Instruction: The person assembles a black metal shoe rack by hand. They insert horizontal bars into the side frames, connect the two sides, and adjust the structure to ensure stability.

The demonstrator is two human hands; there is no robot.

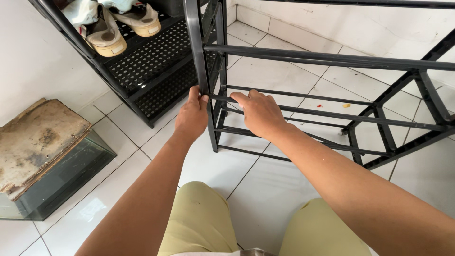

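White floor tiles point(279, 189) — left hand point(191, 116) grips bare black rack frame point(327, 59), right hand point(259, 113) loosely curled on rail point(303, 97).

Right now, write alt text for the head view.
A person's left hand grips the upright post of a bare black rack frame while the right hand rests on its thin crossbars. To the left stand a shoe rack holding beige shoes and a glass tank on white tiles.
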